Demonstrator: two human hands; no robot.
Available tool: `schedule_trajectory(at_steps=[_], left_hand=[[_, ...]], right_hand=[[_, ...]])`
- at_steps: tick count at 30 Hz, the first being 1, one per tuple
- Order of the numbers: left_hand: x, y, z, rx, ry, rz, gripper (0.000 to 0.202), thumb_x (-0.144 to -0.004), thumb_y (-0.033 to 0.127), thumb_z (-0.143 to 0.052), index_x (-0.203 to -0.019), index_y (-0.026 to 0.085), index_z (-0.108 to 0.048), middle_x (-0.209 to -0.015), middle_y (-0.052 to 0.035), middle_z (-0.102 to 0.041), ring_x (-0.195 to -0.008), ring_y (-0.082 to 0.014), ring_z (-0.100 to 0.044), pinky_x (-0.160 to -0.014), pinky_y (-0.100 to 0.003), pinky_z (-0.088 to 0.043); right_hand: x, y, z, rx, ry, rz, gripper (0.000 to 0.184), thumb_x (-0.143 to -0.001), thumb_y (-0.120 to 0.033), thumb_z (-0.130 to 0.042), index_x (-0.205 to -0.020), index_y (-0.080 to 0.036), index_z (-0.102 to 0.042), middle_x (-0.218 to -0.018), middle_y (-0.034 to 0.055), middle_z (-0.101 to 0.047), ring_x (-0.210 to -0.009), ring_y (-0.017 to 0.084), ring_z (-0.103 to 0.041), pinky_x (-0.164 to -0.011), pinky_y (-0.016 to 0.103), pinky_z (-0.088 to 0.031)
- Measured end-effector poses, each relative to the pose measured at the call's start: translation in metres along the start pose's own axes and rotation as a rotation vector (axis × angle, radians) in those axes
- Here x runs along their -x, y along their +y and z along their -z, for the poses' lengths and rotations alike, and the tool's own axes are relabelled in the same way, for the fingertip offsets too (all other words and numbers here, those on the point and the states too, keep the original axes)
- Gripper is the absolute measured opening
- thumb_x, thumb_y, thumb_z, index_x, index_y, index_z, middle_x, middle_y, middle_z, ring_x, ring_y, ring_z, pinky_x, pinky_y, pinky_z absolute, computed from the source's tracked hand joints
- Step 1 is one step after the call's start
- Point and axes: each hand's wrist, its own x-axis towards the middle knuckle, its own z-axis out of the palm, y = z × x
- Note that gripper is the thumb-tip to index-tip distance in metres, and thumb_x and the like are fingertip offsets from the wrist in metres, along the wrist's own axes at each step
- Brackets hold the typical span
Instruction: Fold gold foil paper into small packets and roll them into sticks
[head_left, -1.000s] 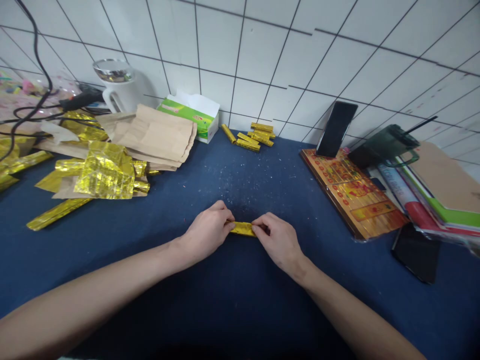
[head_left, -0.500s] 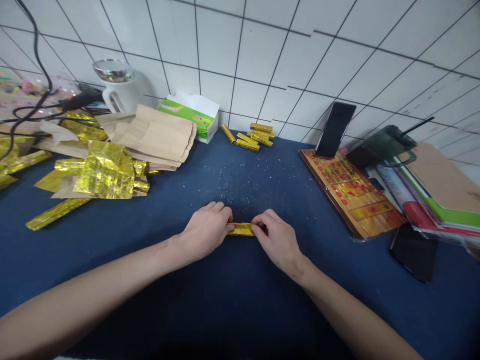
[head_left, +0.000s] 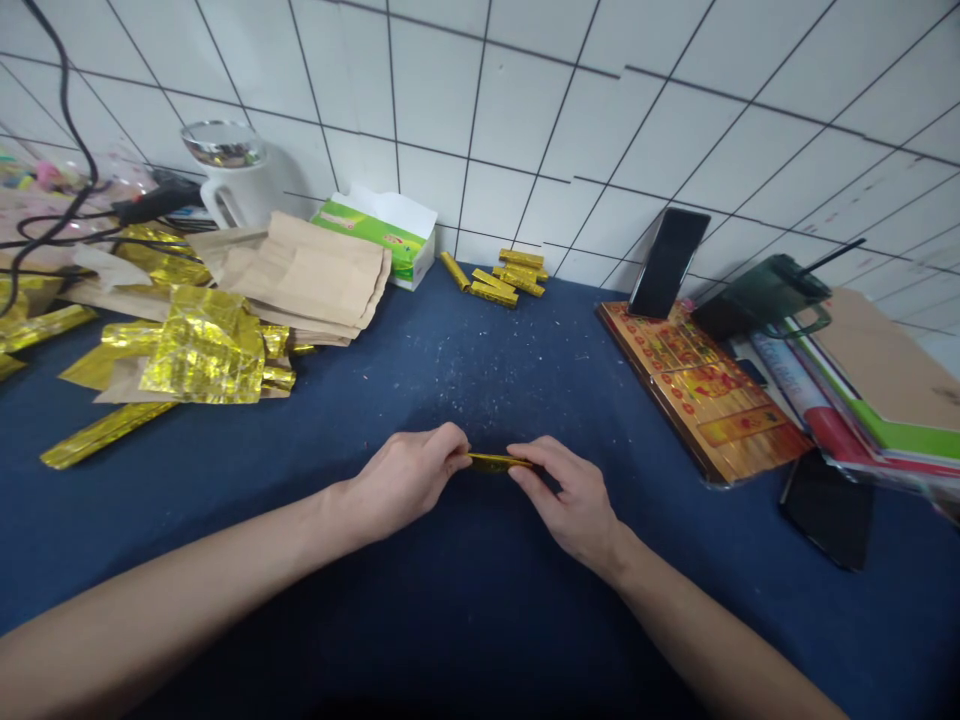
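Between my hands, a narrow folded strip of gold foil paper (head_left: 490,459) is seen almost edge-on, just over the blue table (head_left: 480,600). My left hand (head_left: 416,470) pinches its left end between thumb and fingers. At the other end, my right hand (head_left: 566,492) grips it with the thumb below and the fingers above. Further back near the wall lies a small pile of folded gold foil pieces (head_left: 510,277). To the left, a crinkled gold foil sheet (head_left: 206,345) rests on brown paper, and a long gold strip (head_left: 109,435) lies in front of it.
Brown paper sheets (head_left: 322,270), a green tissue box (head_left: 405,250) and a white mug (head_left: 244,195) stand back left, beside a black cable (head_left: 66,100). On the right are a phone (head_left: 670,262), an orange printed box (head_left: 705,390), a dark green cup (head_left: 780,290), notebooks (head_left: 892,370) and a black flat object (head_left: 829,510).
The gold strip has turned from its flat face to its thin edge. Both hands have shifted slightly, and the right fingers now reach over the strip's end.
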Motion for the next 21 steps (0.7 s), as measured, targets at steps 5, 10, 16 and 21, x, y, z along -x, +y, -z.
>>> schedule_trajectory(at_steps=[5, 10, 16, 21], left_hand=[[0.0, 0.005, 0.003, 0.247, 0.027, 0.073, 0.004, -0.085, 0.017, -0.046, -0.087, 0.018, -0.049, -0.084, 0.0001, -0.065, -0.071, -0.0113, -0.063, -0.063, -0.021, -0.048], [-0.001, 0.012, 0.008, 0.412, 0.013, 0.133, 0.019, -0.082, 0.017, -0.05, -0.099, 0.017, -0.058, -0.081, -0.0001, -0.066, -0.071, -0.0101, -0.061, -0.067, -0.022, -0.049], [-0.001, 0.015, 0.01, 0.52, 0.019, 0.143, 0.016, -0.083, 0.019, -0.05, -0.085, 0.014, -0.064, -0.067, -0.0003, -0.062, -0.062, -0.0097, -0.058, -0.061, -0.021, -0.046], [-0.001, 0.015, 0.012, 0.43, 0.033, 0.105, 0.014, -0.082, 0.015, -0.05, -0.081, 0.015, -0.065, -0.066, 0.0006, -0.062, -0.06, -0.0082, -0.057, -0.057, -0.018, -0.045]], right_hand=[[0.0, -0.006, 0.001, -0.064, 0.054, 0.072, 0.014, -0.081, -0.009, -0.053, -0.089, -0.018, -0.061, -0.072, 0.0024, -0.063, -0.061, 0.012, -0.059, -0.054, 0.025, -0.049], [0.003, -0.009, 0.004, -0.076, 0.079, 0.087, 0.018, -0.079, -0.007, -0.054, -0.09, -0.019, -0.061, -0.074, 0.0029, -0.064, -0.064, 0.013, -0.06, -0.056, 0.026, -0.051], [0.003, -0.013, 0.005, -0.111, 0.089, 0.101, 0.018, -0.078, -0.006, -0.054, -0.087, -0.018, -0.062, -0.077, 0.0042, -0.065, -0.067, 0.014, -0.062, -0.057, 0.027, -0.052], [0.004, -0.014, 0.002, -0.162, -0.005, -0.034, 0.02, -0.081, -0.011, -0.05, -0.095, -0.02, -0.061, -0.075, 0.0012, -0.067, -0.064, 0.013, -0.064, -0.061, 0.026, -0.053]])
